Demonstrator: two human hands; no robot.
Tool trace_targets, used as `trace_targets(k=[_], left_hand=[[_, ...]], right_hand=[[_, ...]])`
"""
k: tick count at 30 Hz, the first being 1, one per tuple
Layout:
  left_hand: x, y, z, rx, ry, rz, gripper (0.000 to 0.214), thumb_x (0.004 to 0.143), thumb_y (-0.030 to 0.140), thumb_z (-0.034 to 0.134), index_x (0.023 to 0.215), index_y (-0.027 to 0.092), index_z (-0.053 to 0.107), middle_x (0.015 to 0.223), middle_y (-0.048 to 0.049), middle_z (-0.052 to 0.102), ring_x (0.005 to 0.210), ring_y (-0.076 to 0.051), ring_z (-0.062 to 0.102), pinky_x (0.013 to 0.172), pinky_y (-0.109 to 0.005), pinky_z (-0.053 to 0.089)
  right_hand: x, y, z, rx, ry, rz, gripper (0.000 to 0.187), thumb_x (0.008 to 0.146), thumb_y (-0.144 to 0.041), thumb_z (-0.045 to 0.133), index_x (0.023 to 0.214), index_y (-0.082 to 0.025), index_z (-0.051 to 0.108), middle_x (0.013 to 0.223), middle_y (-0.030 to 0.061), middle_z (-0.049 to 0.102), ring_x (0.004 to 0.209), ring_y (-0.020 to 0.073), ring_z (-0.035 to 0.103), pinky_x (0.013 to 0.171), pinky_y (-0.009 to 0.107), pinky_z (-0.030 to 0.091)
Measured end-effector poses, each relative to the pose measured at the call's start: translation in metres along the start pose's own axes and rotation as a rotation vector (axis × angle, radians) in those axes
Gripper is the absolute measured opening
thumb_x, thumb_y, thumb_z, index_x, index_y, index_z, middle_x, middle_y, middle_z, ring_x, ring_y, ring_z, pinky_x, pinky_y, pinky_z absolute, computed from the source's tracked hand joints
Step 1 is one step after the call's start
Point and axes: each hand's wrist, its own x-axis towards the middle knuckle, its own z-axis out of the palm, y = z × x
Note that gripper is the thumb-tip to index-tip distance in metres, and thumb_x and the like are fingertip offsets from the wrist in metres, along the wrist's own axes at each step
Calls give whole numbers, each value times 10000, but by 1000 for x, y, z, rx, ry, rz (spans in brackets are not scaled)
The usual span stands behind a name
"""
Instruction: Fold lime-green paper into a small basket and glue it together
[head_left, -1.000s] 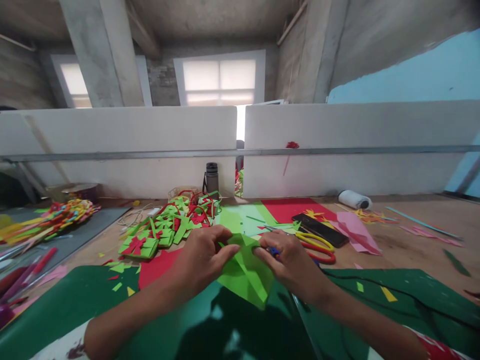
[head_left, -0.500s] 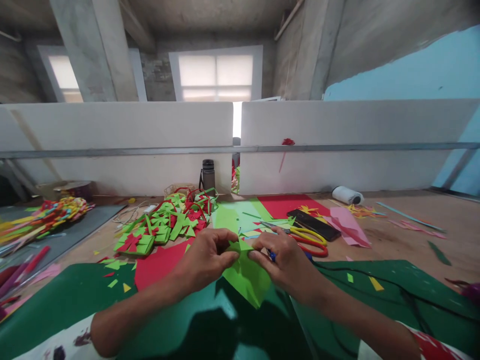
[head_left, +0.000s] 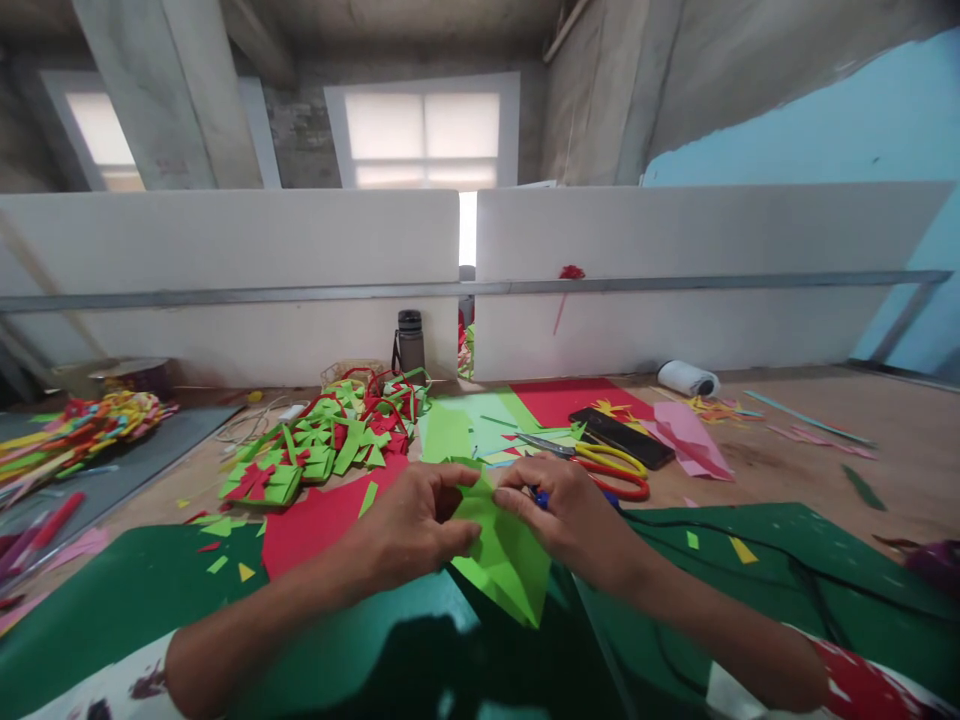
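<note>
A folded sheet of light green paper (head_left: 506,565) is held up between my two hands above the dark green mat. My left hand (head_left: 416,520) is at its left edge, index finger near the top and thumb lower down on the paper. With thumb and fingers pinched together, my right hand (head_left: 551,500) grips the upper right edge. The sheet shows creases, and its lower corner points down toward me. Just beyond my right hand lie scissors (head_left: 611,470) with yellow and red handles. A blue object (head_left: 541,497) is partly hidden behind my right fingers.
Left of centre is a pile of green and red paper pieces (head_left: 315,450), with red paper (head_left: 307,525) before it. A dark bottle (head_left: 410,345) stands behind. A black phone (head_left: 622,440), pink paper (head_left: 690,440) and a white roll (head_left: 686,379) are on the right. A black cable (head_left: 720,528) crosses the mat.
The green paper has tilted, its lower corner swinging slightly right. My left index finger and thumb are farther apart. A small green strip now shows on the red paper. The whole view has shifted slightly.
</note>
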Motion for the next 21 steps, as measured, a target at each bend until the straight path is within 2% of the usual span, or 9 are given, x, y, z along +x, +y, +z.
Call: trace_targets(k=[3, 6, 8, 12, 17, 21], left_hand=[[0, -3, 1, 40, 6, -46, 322, 656, 176, 600, 974, 133, 570, 618, 35, 570, 531, -93, 510, 507, -201, 397], [-1, -1, 0, 35, -31, -22, 286, 692, 240, 621, 954, 135, 574, 677, 11, 591, 596, -109, 547, 550, -209, 422], [-1, 2, 0, 49, -30, -19, 232, 743, 339, 595, 854, 136, 600, 678, 7, 583, 601, -105, 544, 556, -202, 427], [0, 3, -2, -10, 17, -131, 417, 764, 529, 522, 684, 126, 596, 584, 4, 551, 515, -95, 525, 502, -197, 430], [6, -6, -2, -209, -46, -217, 376, 717, 496, 614, 681, 123, 580, 538, 3, 568, 435, -75, 522, 439, -173, 413], [8, -12, 1, -288, -54, -244, 305, 707, 424, 636, 639, 144, 535, 442, 60, 467, 383, -75, 500, 419, -185, 427]], right_hand=[[1, 1, 0, 43, -32, 15, 205, 851, -232, 495, 693, -167, 607, 709, 1, 640, 683, 138, 546, 662, 274, 376], [1, 1, 2, -3, -34, -7, 181, 842, -227, 509, 687, -179, 588, 681, -17, 626, 667, 134, 534, 704, 293, 370], [-1, 2, 3, -55, -29, -36, 162, 840, -230, 516, 697, -190, 580, 681, -22, 623, 667, 137, 526, 757, 324, 359], [-4, 2, 6, -114, -50, -97, 143, 849, -219, 512, 723, -191, 573, 731, -8, 636, 693, 141, 526, 823, 363, 331], [-6, 1, 8, -138, -70, -156, 127, 840, -159, 515, 727, -182, 567, 741, -11, 635, 705, 136, 527, 804, 348, 322], [-7, 2, 9, -155, -79, -177, 134, 848, -171, 505, 734, -178, 575, 734, -1, 632, 707, 146, 524, 779, 348, 318]])
